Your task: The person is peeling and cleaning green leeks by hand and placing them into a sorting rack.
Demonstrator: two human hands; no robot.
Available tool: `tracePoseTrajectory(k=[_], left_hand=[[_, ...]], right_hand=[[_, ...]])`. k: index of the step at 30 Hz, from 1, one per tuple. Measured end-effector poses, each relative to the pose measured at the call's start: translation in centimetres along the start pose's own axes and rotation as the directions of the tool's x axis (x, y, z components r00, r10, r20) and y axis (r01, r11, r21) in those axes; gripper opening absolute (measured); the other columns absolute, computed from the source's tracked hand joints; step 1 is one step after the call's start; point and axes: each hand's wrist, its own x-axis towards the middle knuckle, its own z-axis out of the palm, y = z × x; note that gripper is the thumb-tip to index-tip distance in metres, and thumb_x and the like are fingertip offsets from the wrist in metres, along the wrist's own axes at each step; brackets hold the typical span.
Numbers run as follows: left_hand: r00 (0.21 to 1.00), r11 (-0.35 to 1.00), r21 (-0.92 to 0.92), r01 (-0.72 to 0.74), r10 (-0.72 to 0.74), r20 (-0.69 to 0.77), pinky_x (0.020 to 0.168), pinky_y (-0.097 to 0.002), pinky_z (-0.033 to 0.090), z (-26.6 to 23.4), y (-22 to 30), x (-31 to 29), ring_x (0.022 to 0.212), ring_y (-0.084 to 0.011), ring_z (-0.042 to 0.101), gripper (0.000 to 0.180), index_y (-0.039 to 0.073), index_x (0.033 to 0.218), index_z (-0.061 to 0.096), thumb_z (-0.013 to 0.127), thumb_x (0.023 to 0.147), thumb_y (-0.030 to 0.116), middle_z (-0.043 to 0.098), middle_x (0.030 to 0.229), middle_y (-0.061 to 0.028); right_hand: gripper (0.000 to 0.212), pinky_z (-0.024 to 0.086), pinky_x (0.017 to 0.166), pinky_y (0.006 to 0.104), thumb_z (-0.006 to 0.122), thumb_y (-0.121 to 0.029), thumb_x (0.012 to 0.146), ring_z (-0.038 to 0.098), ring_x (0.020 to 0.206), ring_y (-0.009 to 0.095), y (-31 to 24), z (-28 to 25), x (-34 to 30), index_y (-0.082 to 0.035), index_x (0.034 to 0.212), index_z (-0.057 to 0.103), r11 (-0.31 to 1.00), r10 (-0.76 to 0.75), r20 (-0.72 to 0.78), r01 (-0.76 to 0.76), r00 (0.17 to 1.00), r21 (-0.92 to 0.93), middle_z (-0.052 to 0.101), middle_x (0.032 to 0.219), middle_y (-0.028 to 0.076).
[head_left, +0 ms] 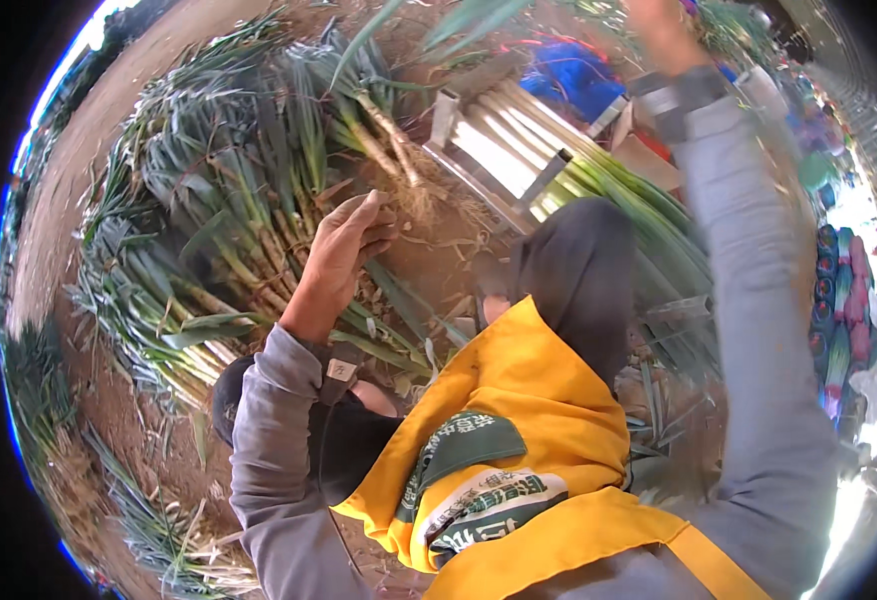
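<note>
My left hand (350,243) is raised over the ground beside a heap of unpeeled long green onions (248,200), its fingers curled in and nothing showing in them. Just beyond it lie a few onions with dirty roots (413,195). At the top right my right arm reaches far out; the right hand (666,38) is smeared by motion and its fingers cannot be made out. Between the hands, a metal frame (445,118) holds a row of peeled long green onions (518,125) with white stalks and green leaves. Blurred green leaves (473,22) show at the top edge.
Behind the frame lies a blue plastic bundle (570,72). My bent knee in dark trousers (583,270) stands close against the frame, and a yellow apron (528,400) covers my lap. More onions (183,545) lie at the lower left. Colourful bundles (838,310) line the right side.
</note>
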Motion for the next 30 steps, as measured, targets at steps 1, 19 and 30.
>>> tracePoseTrajectory(k=[1, 19, 30], left_hand=[[1.0, 1.0, -0.014, 0.001, -0.001, 0.006, 0.084, -0.0295, 0.055, -0.7, -0.3, 0.2, 0.094, -0.016, 0.067, 0.042, 0.003, 0.131, 0.059, 0.058, 0.104, 0.035, 0.067, 0.108, -0.0069], [1.0, 0.999, -0.031, 0.013, -0.014, -0.027, 0.083, -0.0267, 0.052, 0.1, 2.1, 1.7, 0.092, -0.0115, 0.066, 0.036, 0.006, 0.128, 0.062, 0.059, 0.103, 0.032, 0.069, 0.101, -0.0014], [0.982, 0.99, -0.023, 0.139, -0.14, -0.129, 0.079, -0.0253, 0.052, 0.7, -0.1, 4.8, 0.084, -0.0099, 0.064, 0.032, 0.004, 0.127, 0.06, 0.056, 0.105, 0.027, 0.068, 0.096, -0.0011]], right_hand=[[0.024, 0.049, 0.058, 0.0359, 0.07, -0.02, 0.087, 0.064, 0.068, 0.018, -0.2, -2.9, 1.2, 0.003, 0.094, 0.068, 0.937, -0.028, -0.087, -0.004, 0.996, -0.35, 0.068, 0.077, 0.01], [0.027, 0.053, 0.081, 0.0506, 0.071, -0.024, 0.082, 0.067, 0.096, 0.039, 17.5, -22.9, -23.9, -0.005, 0.099, 0.065, 0.414, 0.725, 0.541, 0.357, 0.427, -0.837, 0.069, 0.097, 0.019], [0.033, 0.047, 0.08, 0.0554, 0.065, -0.031, 0.092, 0.062, 0.094, 0.047, 28.5, -8.3, -23.2, 0.001, 0.092, 0.058, 0.718, 0.544, 0.697, 0.171, 0.467, -0.674, 0.065, 0.095, 0.026]])
